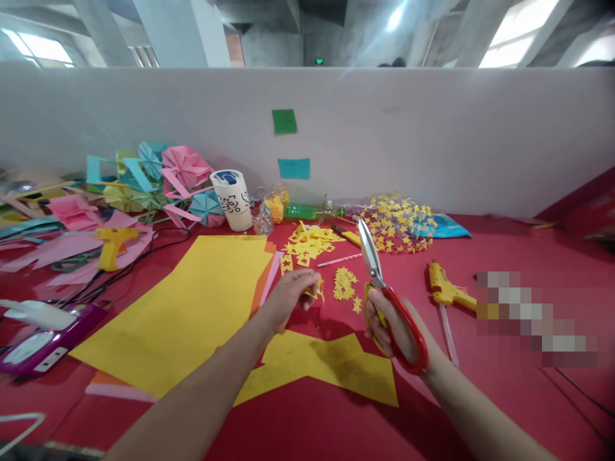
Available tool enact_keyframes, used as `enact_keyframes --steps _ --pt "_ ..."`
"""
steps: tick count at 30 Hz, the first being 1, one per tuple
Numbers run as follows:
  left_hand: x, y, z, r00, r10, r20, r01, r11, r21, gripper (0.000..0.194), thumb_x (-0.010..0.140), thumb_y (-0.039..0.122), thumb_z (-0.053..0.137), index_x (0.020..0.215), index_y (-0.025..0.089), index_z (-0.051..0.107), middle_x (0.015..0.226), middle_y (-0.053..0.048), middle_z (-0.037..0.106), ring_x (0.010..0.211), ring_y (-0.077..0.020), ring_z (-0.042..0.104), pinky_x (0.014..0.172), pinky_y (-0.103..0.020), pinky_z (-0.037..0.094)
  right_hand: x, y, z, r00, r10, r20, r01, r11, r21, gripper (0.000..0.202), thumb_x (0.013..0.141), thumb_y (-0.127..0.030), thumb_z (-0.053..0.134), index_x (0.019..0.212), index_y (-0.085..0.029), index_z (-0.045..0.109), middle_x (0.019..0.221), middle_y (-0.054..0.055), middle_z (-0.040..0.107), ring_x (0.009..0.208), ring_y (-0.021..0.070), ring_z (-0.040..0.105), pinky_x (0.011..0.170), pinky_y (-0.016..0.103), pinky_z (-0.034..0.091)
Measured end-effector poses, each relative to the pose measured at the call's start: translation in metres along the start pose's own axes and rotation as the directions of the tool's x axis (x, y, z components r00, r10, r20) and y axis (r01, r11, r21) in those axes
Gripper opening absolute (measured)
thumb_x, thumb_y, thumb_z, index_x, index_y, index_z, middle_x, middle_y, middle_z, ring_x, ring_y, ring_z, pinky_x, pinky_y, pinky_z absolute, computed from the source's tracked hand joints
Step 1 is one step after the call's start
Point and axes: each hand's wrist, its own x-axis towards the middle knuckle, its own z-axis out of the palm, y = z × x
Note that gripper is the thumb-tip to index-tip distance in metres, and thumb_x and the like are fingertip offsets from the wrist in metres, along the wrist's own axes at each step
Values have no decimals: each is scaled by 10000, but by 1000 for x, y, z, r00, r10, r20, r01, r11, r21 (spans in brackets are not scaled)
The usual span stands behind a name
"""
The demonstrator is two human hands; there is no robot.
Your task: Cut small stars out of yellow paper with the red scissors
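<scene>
My left hand (291, 293) is closed in a pinch on a small yellow paper scrap (319, 291), partly hidden by the fingers. In my right hand (384, 323) are scissors (370, 251) with red and yellow handles, the blades pointing up and away and looking nearly together. Between the two hands lies a small heap of yellow paper stars (344, 283), with one loose star (357, 304) beside it. Beyond is a pile of yellow paper offcuts (312, 242), some with star-shaped holes. Cut yellow paper (331, 362) spreads under my forearms.
Large yellow sheets (192, 307) cover the left middle of the red table. Glue guns (115, 246) lie at both sides, with a purple power strip (48, 339) at left. At the back stand folded paper flowers (185, 168), a white cup (232, 203) and a star-covered clear bundle (398, 224).
</scene>
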Motion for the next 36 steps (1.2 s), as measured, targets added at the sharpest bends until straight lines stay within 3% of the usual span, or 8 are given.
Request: enact_keyframes --steps 3,12,15,19,24,30,34,36 --pt "6 -6 2 998 -56 14 54 995 79 309 833 405 613 657 154 574 638 29 558 447 -47 446 460 -200 344 1 2 1 1000 18 -11 -18 1000 5 508 849 -678 539 656 -210 497 335 -116 396 262 58 370 508 236 496" --pt "14 -11 6 990 -143 3 141 978 150 136 771 247 582 706 139 636 575 6 583 444 -80 494 448 -208 338 -1 -5 4 999 36 -17 -37 999 -19 495 828 -650 581 625 -211 476 315 -118 391 241 59 367 462 225 471" --pt "11 -11 5 991 -125 53 120 989 88 135 771 271 647 720 151 612 589 16 575 458 -74 496 473 -201 364 0 -5 2 998 45 -43 -46 999 -18 479 834 -630 579 626 -210 478 314 -121 388 241 59 370 491 238 493" --pt "1 -4 1 972 -78 224 99 992 -84 221 744 265 699 640 158 537 570 35 509 434 -56 459 442 -192 307 2 -5 1 998 47 -35 -49 996 -80 438 830 -570 610 618 -214 469 308 -112 404 263 69 400 515 244 501" --pt "-7 3 -1 958 -19 287 81 975 -207 242 688 170 706 588 162 485 560 57 416 455 -66 490 493 -212 390 3 -6 2 999 46 -15 -48 982 -185 413 765 -527 688 620 -222 451 343 -95 441 305 84 442 385 197 379" --pt "-12 1 4 923 -42 383 125 973 -193 290 647 160 709 567 165 430 572 50 446 466 -112 593 467 -223 410 3 -7 5 989 112 96 -92 978 -188 433 747 -539 695 621 -222 427 380 -80 454 327 81 435 354 190 320" --pt "-13 -1 8 933 -61 355 121 981 -151 283 642 157 717 579 164 441 578 52 473 452 -95 570 473 -222 439 0 -4 8 966 131 225 -86 977 -197 347 758 -464 679 664 -216 456 396 -99 447 326 73 409 356 185 313" --pt "-11 -1 9 955 -45 292 94 983 -156 162 683 174 704 713 172 545 623 51 521 476 -86 561 490 -219 454 -2 -3 10 968 120 220 -77 978 -196 281 769 -412 656 692 -216 470 391 -110 436 319 68 390 353 178 303"
